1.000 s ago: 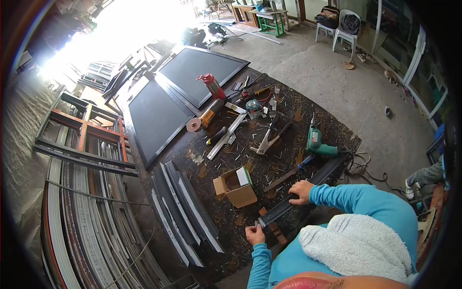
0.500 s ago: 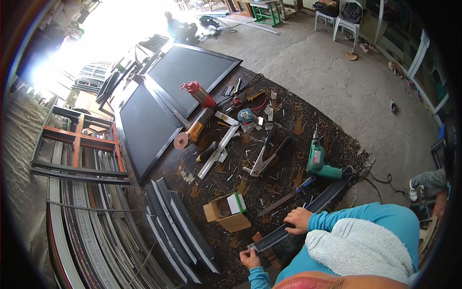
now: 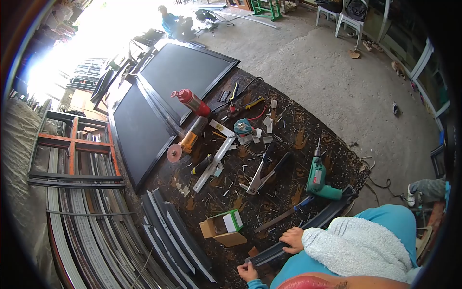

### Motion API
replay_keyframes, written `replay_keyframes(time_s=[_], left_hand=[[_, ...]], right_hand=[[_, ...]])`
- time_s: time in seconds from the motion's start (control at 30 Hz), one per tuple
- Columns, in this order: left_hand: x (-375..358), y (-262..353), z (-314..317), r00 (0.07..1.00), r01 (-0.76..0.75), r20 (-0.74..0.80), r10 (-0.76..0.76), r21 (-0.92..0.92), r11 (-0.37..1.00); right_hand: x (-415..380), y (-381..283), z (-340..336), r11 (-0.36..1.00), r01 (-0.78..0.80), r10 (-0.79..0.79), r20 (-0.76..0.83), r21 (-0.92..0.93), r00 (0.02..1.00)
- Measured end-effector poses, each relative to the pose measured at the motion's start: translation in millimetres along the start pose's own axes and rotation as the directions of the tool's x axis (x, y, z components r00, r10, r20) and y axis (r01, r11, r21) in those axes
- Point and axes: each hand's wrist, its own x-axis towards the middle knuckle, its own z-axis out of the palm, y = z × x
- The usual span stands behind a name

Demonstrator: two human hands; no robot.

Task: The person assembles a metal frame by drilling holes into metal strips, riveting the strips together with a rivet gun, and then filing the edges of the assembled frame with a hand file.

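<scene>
My left hand [image 3: 248,272] is closed in a pinch on the near end of a long dark metal profile [image 3: 272,253]. Farther along the same piece, my right hand [image 3: 292,239] is bent over it, its fingers curled on the profile. Beyond my hands lies a hand saw [image 3: 279,219] with a blue handle. An open cardboard box [image 3: 224,227] with a green and white side stands left of it. A green drill [image 3: 321,180] rests near the profile's far end.
The dark worktable [image 3: 284,192] also bears a riveter [image 3: 262,173], an angle grinder [image 3: 187,139], a red flask [image 3: 191,102], a tape measure [image 3: 243,127] and framed panels [image 3: 185,72]. More profiles [image 3: 173,236] lie at the left. Another person [image 3: 174,24] crouches in the background.
The view has shifted slightly. My right hand has moved a little along the profile, and the towel now covers its wrist. My left hand still pinches the end.
</scene>
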Motion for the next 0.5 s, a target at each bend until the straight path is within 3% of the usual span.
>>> replay_keyframes(time_s=[0.03, 0.17, 0.33, 0.5], left_hand=[[0.4, -5.0, -0.4, 0.998, 0.07, 0.005, -0.07, -0.067, 0.995], [10.0, -24.1, -4.2, 0.986, 0.165, -0.038, -0.161, 0.15, 0.975], [21.4, -30.3, -0.3, 0.979, 0.202, -0.046, -0.198, 0.142, 0.969], [28.5, -30.3, 1.3, 0.977, 0.213, -0.047, -0.208, 0.13, 0.968]], right_hand=[[0.5, -0.7, -3.4, 1.0, 0.002, -0.002, 0.004, 0.008, 1.0], [0.6, 4.3, 0.1, 0.999, 0.029, -0.027, -0.052, 0.033, 0.998], [7.3, 6.5, 12.0, 0.997, 0.044, -0.03, -0.203, 0.067, 0.979], [5.8, 7.5, 0.5, 0.996, 0.027, -0.022, -0.064, 0.087, 0.998]])
